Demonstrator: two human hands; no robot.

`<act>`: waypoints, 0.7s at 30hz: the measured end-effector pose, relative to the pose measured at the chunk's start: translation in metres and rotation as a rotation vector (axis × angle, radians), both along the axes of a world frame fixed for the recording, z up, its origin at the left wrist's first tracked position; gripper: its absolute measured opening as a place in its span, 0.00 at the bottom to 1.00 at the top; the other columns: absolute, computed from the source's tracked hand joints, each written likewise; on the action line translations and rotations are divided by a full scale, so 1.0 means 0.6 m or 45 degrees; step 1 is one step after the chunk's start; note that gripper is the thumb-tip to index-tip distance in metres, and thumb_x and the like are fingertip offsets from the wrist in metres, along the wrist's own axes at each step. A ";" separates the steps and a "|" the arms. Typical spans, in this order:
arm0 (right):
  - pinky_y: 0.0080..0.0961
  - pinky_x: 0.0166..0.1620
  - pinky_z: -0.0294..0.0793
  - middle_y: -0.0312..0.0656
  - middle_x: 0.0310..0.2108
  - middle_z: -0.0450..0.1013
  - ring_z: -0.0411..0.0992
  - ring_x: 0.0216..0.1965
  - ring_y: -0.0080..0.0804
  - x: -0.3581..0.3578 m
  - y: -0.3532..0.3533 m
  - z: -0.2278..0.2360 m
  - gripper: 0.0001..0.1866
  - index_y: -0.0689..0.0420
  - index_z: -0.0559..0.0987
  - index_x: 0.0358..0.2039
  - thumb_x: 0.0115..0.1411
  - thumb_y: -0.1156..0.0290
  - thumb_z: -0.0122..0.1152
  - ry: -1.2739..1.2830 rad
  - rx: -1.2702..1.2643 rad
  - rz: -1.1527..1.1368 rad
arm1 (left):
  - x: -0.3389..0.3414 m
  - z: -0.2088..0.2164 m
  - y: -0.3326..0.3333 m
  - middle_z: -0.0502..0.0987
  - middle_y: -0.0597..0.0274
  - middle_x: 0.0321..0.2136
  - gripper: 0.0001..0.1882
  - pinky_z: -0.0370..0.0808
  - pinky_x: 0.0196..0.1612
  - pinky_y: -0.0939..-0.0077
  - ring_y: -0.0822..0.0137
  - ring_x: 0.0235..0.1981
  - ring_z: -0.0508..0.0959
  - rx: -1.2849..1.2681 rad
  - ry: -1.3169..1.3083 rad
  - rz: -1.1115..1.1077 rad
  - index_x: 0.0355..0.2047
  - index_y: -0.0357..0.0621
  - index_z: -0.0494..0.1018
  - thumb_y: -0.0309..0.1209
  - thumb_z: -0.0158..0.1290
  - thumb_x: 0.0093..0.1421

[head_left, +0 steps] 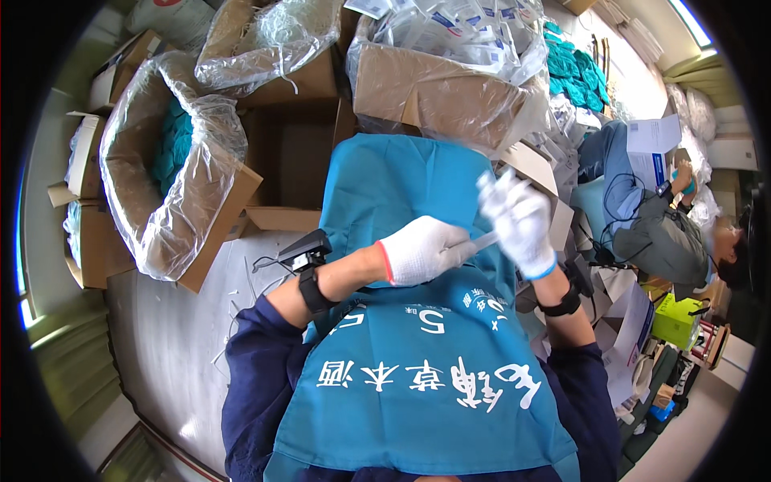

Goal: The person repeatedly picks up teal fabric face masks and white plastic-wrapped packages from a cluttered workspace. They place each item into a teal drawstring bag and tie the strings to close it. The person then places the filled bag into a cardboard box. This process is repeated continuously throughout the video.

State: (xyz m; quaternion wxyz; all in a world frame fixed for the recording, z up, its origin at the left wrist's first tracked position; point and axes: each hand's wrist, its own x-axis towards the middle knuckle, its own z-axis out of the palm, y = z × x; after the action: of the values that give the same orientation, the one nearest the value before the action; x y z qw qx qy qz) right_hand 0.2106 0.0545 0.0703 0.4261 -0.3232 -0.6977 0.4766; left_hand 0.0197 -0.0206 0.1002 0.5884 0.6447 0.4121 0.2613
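My left hand (426,251), in a white knit glove with a red cuff, is closed above my lap. A thin white strip (485,240) sticks out from its fingertips toward my right hand; its kind is too small to tell. Close beside it on the right is my right hand (522,225), in a white glove with a blue cuff. Its raised fingers are smeared by motion, so their grip does not show. Both hands are over a teal apron (401,181) with white lettering that covers my lap.
Ahead stands a carton (450,88) of white packets. To the left are a plastic-lined carton (213,185) with teal cloth-like items inside and an open brown box (289,161). More teal items (574,68) lie at far right. A co-worker (658,233) sits at right.
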 end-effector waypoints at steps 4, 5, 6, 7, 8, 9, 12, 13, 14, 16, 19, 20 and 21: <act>0.31 0.28 0.72 0.38 0.25 0.75 0.74 0.24 0.35 0.005 -0.049 0.054 0.13 0.58 0.76 0.22 0.60 0.64 0.60 -0.006 -0.901 0.513 | -0.036 0.024 -0.023 0.74 0.43 0.22 0.12 0.74 0.31 0.65 0.53 0.22 0.75 0.135 0.113 -0.087 0.31 0.37 0.76 0.33 0.52 0.67; 0.30 0.29 0.72 0.40 0.24 0.74 0.74 0.24 0.39 0.008 -0.050 0.065 0.15 0.59 0.76 0.23 0.60 0.61 0.61 -0.397 0.137 0.646 | -0.038 0.023 -0.034 0.74 0.43 0.23 0.13 0.73 0.30 0.64 0.50 0.22 0.74 0.137 0.041 -0.037 0.30 0.37 0.76 0.34 0.51 0.67; 0.29 0.26 0.71 0.43 0.21 0.71 0.72 0.22 0.44 0.001 -0.053 0.073 0.21 0.59 0.77 0.25 0.60 0.52 0.63 -0.243 0.155 0.664 | -0.044 0.043 -0.039 0.74 0.43 0.23 0.13 0.73 0.30 0.64 0.49 0.22 0.74 0.082 0.085 -0.107 0.29 0.37 0.75 0.34 0.52 0.67; 0.29 0.23 0.69 0.44 0.17 0.69 0.71 0.20 0.44 0.001 -0.059 0.081 0.28 0.58 0.76 0.22 0.56 0.42 0.65 -0.613 -0.004 0.810 | -0.051 0.062 -0.040 0.74 0.43 0.23 0.14 0.73 0.31 0.64 0.49 0.23 0.74 0.025 0.134 -0.185 0.28 0.36 0.74 0.34 0.52 0.66; 0.29 0.23 0.69 0.44 0.16 0.69 0.71 0.19 0.43 -0.001 -0.062 0.107 0.29 0.57 0.75 0.19 0.55 0.41 0.65 -0.766 0.048 0.871 | -0.052 0.065 -0.047 0.74 0.45 0.24 0.13 0.73 0.31 0.63 0.49 0.25 0.75 0.055 0.137 -0.289 0.27 0.37 0.74 0.34 0.52 0.65; 0.29 0.22 0.69 0.44 0.15 0.69 0.71 0.18 0.43 -0.013 -0.062 0.152 0.31 0.56 0.74 0.16 0.54 0.39 0.66 -0.910 0.106 0.946 | -0.054 0.062 -0.056 0.75 0.48 0.25 0.12 0.74 0.32 0.63 0.49 0.27 0.77 0.123 0.128 -0.377 0.27 0.39 0.74 0.33 0.53 0.64; 0.29 0.20 0.68 0.39 0.14 0.71 0.71 0.16 0.37 -0.009 -0.071 0.193 0.22 0.50 0.78 0.17 0.59 0.47 0.65 -0.834 0.152 1.126 | -0.064 0.099 -0.072 0.76 0.52 0.26 0.07 0.76 0.33 0.62 0.49 0.29 0.78 0.149 -0.090 -0.365 0.31 0.42 0.76 0.31 0.53 0.64; 0.29 0.20 0.68 0.38 0.13 0.71 0.71 0.16 0.36 -0.005 -0.076 0.202 0.21 0.50 0.79 0.18 0.59 0.49 0.65 -0.763 0.136 1.143 | -0.068 0.112 -0.072 0.76 0.52 0.25 0.06 0.76 0.32 0.63 0.50 0.28 0.77 0.247 -0.127 -0.392 0.32 0.42 0.76 0.31 0.54 0.64; 0.28 0.19 0.67 0.38 0.13 0.70 0.70 0.15 0.36 -0.003 -0.076 0.213 0.19 0.49 0.80 0.18 0.59 0.51 0.66 -0.755 0.227 1.179 | -0.071 0.121 -0.075 0.76 0.53 0.25 0.07 0.76 0.31 0.63 0.50 0.27 0.77 0.308 -0.116 -0.395 0.32 0.41 0.76 0.31 0.55 0.64; 0.28 0.18 0.66 0.38 0.14 0.71 0.70 0.15 0.36 0.009 -0.063 0.240 0.17 0.50 0.81 0.17 0.56 0.54 0.69 -0.724 0.105 1.186 | -0.079 0.144 -0.081 0.75 0.54 0.24 0.07 0.75 0.29 0.62 0.50 0.26 0.76 0.382 -0.081 -0.385 0.32 0.42 0.76 0.31 0.56 0.64; 0.27 0.19 0.68 0.38 0.15 0.72 0.71 0.16 0.35 0.042 -0.055 0.232 0.13 0.53 0.82 0.21 0.56 0.59 0.69 -0.597 0.049 1.146 | -0.099 0.152 -0.086 0.76 0.55 0.25 0.06 0.76 0.29 0.66 0.52 0.25 0.76 0.367 0.011 -0.465 0.34 0.42 0.77 0.32 0.57 0.63; 0.26 0.19 0.69 0.37 0.15 0.72 0.72 0.16 0.34 0.065 -0.061 0.221 0.12 0.54 0.82 0.22 0.56 0.61 0.69 -0.525 0.002 1.076 | -0.139 0.130 -0.091 0.79 0.59 0.27 0.07 0.76 0.30 0.70 0.61 0.24 0.78 0.299 -0.147 -0.404 0.36 0.40 0.78 0.30 0.58 0.62; 0.25 0.20 0.71 0.37 0.16 0.73 0.72 0.17 0.33 0.092 -0.054 0.196 0.10 0.55 0.82 0.24 0.57 0.64 0.67 -0.568 0.179 1.007 | -0.178 0.161 -0.074 0.73 0.60 0.21 0.09 0.73 0.30 0.73 0.63 0.22 0.73 -0.078 -0.160 -0.068 0.29 0.39 0.75 0.31 0.56 0.62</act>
State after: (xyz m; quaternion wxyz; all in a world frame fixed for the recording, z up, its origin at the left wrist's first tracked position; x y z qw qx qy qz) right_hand 0.2660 0.0223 0.1876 0.0720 -0.0970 -0.8728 0.4728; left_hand -0.0869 -0.0648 0.1966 0.6394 0.6195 0.3648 0.2726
